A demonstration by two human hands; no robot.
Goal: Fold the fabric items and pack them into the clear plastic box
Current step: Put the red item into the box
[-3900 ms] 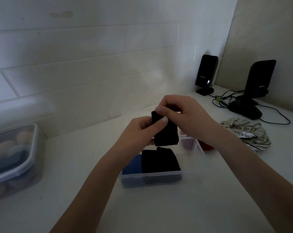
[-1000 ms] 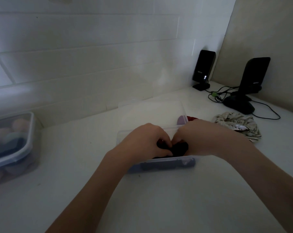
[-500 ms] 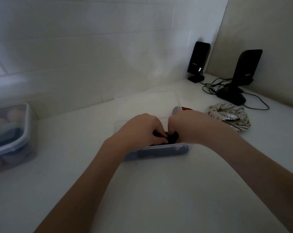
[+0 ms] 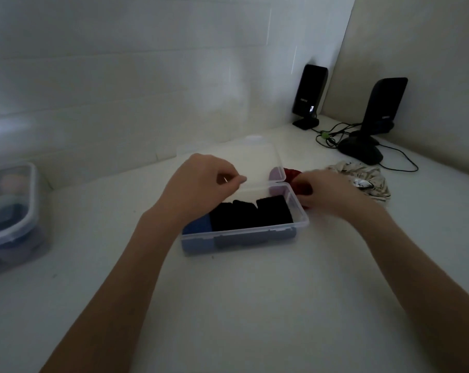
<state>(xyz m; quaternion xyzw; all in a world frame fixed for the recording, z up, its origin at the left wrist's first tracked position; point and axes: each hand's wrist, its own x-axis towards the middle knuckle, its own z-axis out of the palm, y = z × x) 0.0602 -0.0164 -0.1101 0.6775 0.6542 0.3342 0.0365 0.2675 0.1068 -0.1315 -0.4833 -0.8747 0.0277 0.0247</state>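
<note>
The clear plastic box [image 4: 244, 233] stands open in the middle of the white table, its lid [image 4: 255, 157] laid back behind it. Inside lie folded black fabric pieces [image 4: 251, 214] side by side and a blue piece [image 4: 198, 224] at the left end. My left hand [image 4: 198, 181] hovers over the box's back edge, fingers loosely curled, holding nothing. Just right of the box, my blurred right hand [image 4: 327, 192] grips a red fabric [image 4: 292, 174]. A purple piece [image 4: 276, 174] shows beside it. A crumpled patterned fabric [image 4: 362, 176] lies further right.
A second lidded plastic container [image 4: 10, 211] with coloured items stands at the left edge. Two black speakers [image 4: 310, 95] [image 4: 381, 109] and their cables [image 4: 333, 135] sit in the back right corner. The tiled wall runs close behind the box.
Both hands pressed a black folded piece into the box and have lifted out. My left hand rose above the box; my right hand moved right onto the red fabric.
</note>
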